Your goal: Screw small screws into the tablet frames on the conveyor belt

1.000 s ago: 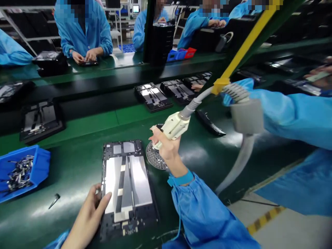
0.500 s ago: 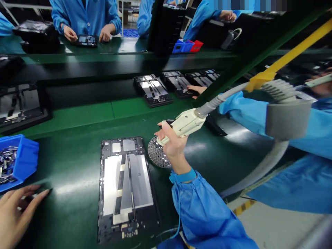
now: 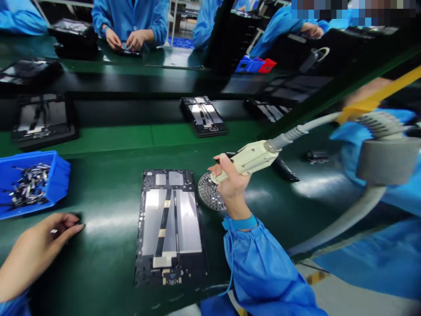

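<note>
My right hand (image 3: 232, 186) is closed around a cream electric screwdriver (image 3: 253, 158) with a grey cable at its upper end. Beneath that hand lies a round metal plate (image 3: 210, 193) dotted with holes, partly hidden by it. To the left of the plate, an opened tablet (image 3: 173, 228) rests flat on the green table, its silver battery area and black ribbon cables showing. My left hand (image 3: 46, 248) hovers over the table's left side with thumb and fingers pinched together. A small dark bit shows at its fingertips, too small to name.
A blue bin (image 3: 61, 180) of small metallic parts stands at the left. Another opened tablet (image 3: 204, 116) lies on the green strip behind. A grey hose (image 3: 345, 219) and a slanting green post (image 3: 329, 83) cross the right side. Co-workers in blue sleeves (image 3: 154, 22) work opposite and at right.
The view has shifted, so the near things sit further right. My left hand has come further in, its fingers closing. The co-worker's hand at right has left the row of tablets.
</note>
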Available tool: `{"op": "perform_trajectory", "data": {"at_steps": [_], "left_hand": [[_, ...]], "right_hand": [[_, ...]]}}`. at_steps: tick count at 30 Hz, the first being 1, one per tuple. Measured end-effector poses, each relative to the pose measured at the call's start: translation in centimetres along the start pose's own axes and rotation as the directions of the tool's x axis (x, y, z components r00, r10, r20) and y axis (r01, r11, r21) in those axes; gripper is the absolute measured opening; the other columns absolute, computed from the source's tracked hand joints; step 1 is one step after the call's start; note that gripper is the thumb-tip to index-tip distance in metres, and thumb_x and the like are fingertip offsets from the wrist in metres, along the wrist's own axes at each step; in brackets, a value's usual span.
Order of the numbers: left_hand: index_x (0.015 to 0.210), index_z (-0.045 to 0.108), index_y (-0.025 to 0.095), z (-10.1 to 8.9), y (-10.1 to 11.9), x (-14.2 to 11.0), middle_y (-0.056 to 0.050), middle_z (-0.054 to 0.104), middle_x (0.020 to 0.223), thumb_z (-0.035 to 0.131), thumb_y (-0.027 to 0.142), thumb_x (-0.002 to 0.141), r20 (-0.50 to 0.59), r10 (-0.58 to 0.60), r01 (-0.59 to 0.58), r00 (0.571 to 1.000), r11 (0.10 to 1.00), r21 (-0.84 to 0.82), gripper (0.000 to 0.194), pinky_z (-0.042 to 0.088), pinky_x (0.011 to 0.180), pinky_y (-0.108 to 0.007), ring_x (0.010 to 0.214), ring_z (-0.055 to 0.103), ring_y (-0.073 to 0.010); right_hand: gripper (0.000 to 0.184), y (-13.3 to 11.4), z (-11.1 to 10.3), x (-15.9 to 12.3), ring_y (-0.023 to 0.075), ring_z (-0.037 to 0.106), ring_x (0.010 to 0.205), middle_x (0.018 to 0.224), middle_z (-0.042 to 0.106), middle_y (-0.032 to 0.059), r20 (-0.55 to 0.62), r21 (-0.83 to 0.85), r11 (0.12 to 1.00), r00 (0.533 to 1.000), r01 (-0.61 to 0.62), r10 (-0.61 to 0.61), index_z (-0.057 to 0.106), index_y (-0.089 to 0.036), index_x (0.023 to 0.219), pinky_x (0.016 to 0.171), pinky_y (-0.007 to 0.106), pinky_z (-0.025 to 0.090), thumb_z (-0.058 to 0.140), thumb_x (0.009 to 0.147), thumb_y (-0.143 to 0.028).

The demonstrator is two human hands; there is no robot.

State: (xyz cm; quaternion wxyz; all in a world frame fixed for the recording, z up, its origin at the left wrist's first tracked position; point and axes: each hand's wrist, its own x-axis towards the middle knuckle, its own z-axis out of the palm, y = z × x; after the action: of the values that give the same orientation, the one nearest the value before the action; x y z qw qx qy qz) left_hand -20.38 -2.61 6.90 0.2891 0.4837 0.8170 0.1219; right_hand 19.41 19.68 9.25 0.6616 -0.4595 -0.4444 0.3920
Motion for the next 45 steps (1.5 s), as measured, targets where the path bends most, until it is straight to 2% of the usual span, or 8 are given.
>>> {"op": "perform_trajectory", "data": {"at_steps": [6, 12, 17, 24, 29, 36, 38, 45], "left_hand": [[0.075, 0.063, 0.027, -0.1, 4.1, -0.1, 0.008, 0.065, 0.067, 0.067, 0.063, 0.073, -0.102, 0.051, -0.063, 0.993, 0.991, -0.119, 0.036, 0.042, 0.068, -0.028, 0.066, 0.056, -0.0172], [0.093, 0.076, 0.029, 0.8, 5.0, -1.2, 0.003, 0.074, 0.079, 0.063, 0.061, 0.074, -0.171, 0.164, -0.202, 0.972, 0.951, -0.232, 0.039, 0.048, 0.075, -0.032, 0.074, 0.061, -0.0218], [0.091, 0.078, 0.025, 1.5, 5.3, -1.6, 0.002, 0.075, 0.086, 0.058, 0.056, 0.083, -0.203, 0.202, -0.248, 0.958, 0.941, -0.231, 0.038, 0.052, 0.086, -0.036, 0.076, 0.063, -0.0214], [0.097, 0.079, 0.03, 1.4, 6.8, -2.9, 0.004, 0.075, 0.083, 0.064, 0.05, 0.085, -0.207, 0.153, -0.222, 0.966, 0.902, -0.37, 0.028, 0.055, 0.082, -0.036, 0.075, 0.066, -0.0221], [0.098, 0.08, 0.021, 1.7, 10.2, -3.3, 0.002, 0.075, 0.092, 0.064, 0.033, 0.091, -0.137, 0.328, -0.356, 0.935, 0.865, -0.354, 0.021, 0.052, 0.094, -0.034, 0.096, 0.072, -0.0242], [0.094, 0.068, 0.022, 6.5, 17.9, -2.9, 0.002, 0.07, 0.079, 0.057, 0.02, 0.099, -0.013, 0.747, -0.689, 0.665, 0.606, -0.398, 0.011, 0.046, 0.075, -0.028, 0.075, 0.066, -0.0163], [0.097, 0.065, 0.021, 8.1, 19.3, -2.7, 0.001, 0.07, 0.08, 0.056, 0.018, 0.1, 0.062, 0.774, -0.695, 0.63, 0.597, -0.401, 0.01, 0.045, 0.072, -0.029, 0.074, 0.064, -0.0166], [0.104, 0.062, 0.022, 10.9, 19.7, -2.7, -0.004, 0.076, 0.096, 0.05, 0.016, 0.101, 0.18, 0.69, -0.603, 0.701, 0.708, -0.367, 0.014, 0.048, 0.078, -0.032, 0.085, 0.069, -0.0213]], "right_hand": [[0.041, -3.3, -0.4, -1.5, 0.011, 0.038, 0.038, 0.043, 0.035, -0.0098, 0.003, 0.029, 0.995, 0.996, 0.09, -0.091, 0.063, -0.025, 0.072, 0.049, 0.033, 0.047, 0.076, 0.071, -0.064], [0.032, -10.5, -1.6, -11.9, 0.0138, 0.04, 0.04, 0.046, 0.039, -0.007, 0.409, 0.032, 0.999, 0.913, -0.021, 0.006, 0.076, -0.027, 0.091, 0.05, 0.033, 0.042, 0.074, 0.084, -0.059], [0.031, -11.1, -1.3, -17.3, 0.0119, 0.039, 0.038, 0.047, 0.042, -0.0072, 0.557, -0.011, 0.998, 0.828, -0.064, 0.059, 0.077, -0.028, 0.1, 0.049, 0.032, 0.043, 0.07, 0.09, -0.056], [0.032, -9.7, -1.1, -18.2, 0.0123, 0.035, 0.038, 0.048, 0.037, -0.0079, 0.573, -0.008, 0.999, 0.818, -0.048, 0.044, 0.075, -0.029, 0.103, 0.049, 0.032, 0.042, 0.063, 0.091, -0.056], [0.033, -9.3, -1.4, -18.7, 0.0133, 0.039, 0.042, 0.05, 0.04, -0.0069, 0.547, 0.004, 0.997, 0.834, -0.082, 0.067, 0.075, -0.027, 0.101, 0.052, 0.033, 0.043, 0.065, 0.09, -0.057], [0.029, -9.3, -0.8, -18.9, 0.0136, 0.039, 0.04, 0.048, 0.041, -0.0073, 0.558, -0.019, 0.999, 0.829, -0.045, 0.048, 0.074, -0.027, 0.097, 0.049, 0.031, 0.041, 0.067, 0.089, -0.054], [0.029, -9.0, -0.5, -19.0, 0.0128, 0.038, 0.039, 0.048, 0.041, -0.0074, 0.561, -0.008, 0.999, 0.827, -0.045, 0.042, 0.074, -0.026, 0.097, 0.048, 0.031, 0.041, 0.067, 0.089, -0.053], [0.034, -11.5, -1.8, -18.1, 0.0109, 0.036, 0.034, 0.043, 0.037, -0.0092, 0.584, 0.002, 0.998, 0.81, -0.06, 0.047, 0.077, -0.03, 0.099, 0.046, 0.028, 0.041, 0.067, 0.089, -0.062]]}}
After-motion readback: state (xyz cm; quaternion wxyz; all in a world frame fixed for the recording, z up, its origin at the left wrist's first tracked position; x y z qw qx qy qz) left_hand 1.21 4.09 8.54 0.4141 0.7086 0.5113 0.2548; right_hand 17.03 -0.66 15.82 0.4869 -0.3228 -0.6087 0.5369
